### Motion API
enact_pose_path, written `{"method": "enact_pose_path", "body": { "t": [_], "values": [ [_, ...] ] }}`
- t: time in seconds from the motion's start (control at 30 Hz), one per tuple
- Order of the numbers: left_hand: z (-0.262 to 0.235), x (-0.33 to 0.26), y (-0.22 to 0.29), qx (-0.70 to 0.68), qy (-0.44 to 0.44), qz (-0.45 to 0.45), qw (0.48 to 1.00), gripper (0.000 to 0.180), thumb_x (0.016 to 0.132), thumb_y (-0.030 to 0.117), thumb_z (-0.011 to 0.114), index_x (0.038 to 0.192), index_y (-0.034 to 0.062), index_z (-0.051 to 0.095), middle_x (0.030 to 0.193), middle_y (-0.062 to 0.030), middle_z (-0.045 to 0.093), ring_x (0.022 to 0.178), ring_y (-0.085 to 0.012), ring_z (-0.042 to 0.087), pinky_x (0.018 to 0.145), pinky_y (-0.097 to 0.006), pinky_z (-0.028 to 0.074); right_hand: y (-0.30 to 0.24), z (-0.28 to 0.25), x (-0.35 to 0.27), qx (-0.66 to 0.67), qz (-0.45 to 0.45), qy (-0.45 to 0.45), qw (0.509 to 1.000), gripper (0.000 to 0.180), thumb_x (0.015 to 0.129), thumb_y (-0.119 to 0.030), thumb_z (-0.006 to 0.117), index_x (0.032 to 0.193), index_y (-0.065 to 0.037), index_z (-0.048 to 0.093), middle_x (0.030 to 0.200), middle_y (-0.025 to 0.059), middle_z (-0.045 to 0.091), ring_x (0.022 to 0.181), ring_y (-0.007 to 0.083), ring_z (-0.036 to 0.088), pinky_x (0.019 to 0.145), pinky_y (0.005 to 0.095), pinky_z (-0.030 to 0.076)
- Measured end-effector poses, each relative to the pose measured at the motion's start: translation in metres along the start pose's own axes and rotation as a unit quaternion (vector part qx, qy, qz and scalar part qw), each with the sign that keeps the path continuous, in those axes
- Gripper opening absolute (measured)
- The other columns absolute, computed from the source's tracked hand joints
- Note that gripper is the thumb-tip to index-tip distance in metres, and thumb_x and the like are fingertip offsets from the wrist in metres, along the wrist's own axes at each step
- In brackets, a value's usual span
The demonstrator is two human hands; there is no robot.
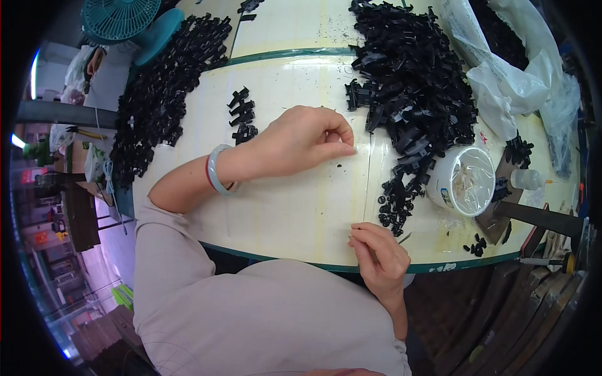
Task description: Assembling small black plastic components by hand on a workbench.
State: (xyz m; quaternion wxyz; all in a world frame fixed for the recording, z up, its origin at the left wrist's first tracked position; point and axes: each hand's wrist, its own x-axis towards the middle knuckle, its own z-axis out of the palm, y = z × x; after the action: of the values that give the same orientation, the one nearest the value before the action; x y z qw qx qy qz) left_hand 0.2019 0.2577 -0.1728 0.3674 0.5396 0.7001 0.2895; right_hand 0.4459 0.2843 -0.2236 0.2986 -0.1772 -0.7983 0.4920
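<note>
My left hand reaches across the middle of the pale table, fingers curled toward the thumb. Anything between its fingertips is too small to make out. A tiny black piece lies just below it. Behind its wrist stand several black plastic parts in a short column. Close to the table's front edge is my right hand, its thumb and fingers drawn together; what they hold, if anything, cannot be made out. Small black round pieces lie scattered just beyond it. Both hands are apart from the large heap of black plastic parts.
Another heap of black parts spreads along the left, below a green fan. At right stand a white tub with clear plastic, a small bottle, a metal bar and a plastic bag with black parts.
</note>
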Motion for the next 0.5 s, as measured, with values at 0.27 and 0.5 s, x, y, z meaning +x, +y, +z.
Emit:
{"method": "enact_pose_path", "body": {
  "t": [0.27, 0.5],
  "values": [
    [0.000, 0.000, 0.001, -0.507, -0.231, -0.079, 0.827, 0.010, 0.083, 0.007, 0.064, 0.089, -0.0005, 0.060, 0.084, -0.0114, 0.062, 0.069, -0.0117, 0.060, 0.063, -0.022, 0.051, -0.004, 0.002, 0.000, 0.000, 0.039, 0.022, 0.999, 0.016, 0.073, 0.008, 0.068, 0.087, 0.003, 0.063, 0.086, 0.0139, 0.065, 0.070, 0.0218, 0.065, 0.057, 0.0260, 0.052],
    [0.019, 0.014, 0.012, -0.595, -0.323, -0.045, 0.735, 0.009, 0.086, 0.008, 0.062, 0.089, 0.0008, 0.059, 0.081, -0.0100, 0.060, 0.067, -0.0111, 0.060, 0.060, -0.019, 0.051, -0.002, 0.002, -0.005, 0.001, 0.039, 0.039, 0.998, 0.017, 0.073, 0.006, 0.067, 0.089, 0.002, 0.063, 0.086, 0.0121, 0.065, 0.072, 0.0213, 0.065, 0.057, 0.0270, 0.053]
  ]
}}
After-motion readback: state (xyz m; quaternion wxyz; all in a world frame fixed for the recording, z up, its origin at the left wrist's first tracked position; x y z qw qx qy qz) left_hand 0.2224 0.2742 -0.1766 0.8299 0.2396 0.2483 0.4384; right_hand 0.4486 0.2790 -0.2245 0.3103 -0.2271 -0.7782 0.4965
